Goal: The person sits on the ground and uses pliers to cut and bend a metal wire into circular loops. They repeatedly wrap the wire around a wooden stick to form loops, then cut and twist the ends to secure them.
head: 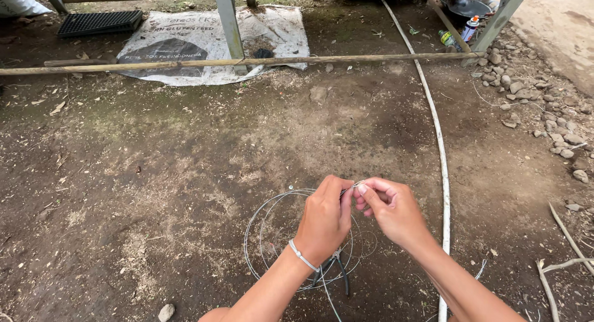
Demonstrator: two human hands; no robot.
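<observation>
wire coil (272,235) lies looped on the dirt, not yet bound | my left hand (325,220) pinched shut on the wire end (354,186) | my right hand (393,210) pinching it too, fingertips together | pliers (337,269) unused beneath my left wrist | white pipe (440,155) at right

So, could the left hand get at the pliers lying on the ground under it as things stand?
Probably yes. The pliers lie on bare dirt just below the left hand, nothing covering them, but its fingers are pinching the wire and would have to let go first.

Pliers (339,269) partly behind left hand (325,220); wire end in fingertips indistinct.
</observation>
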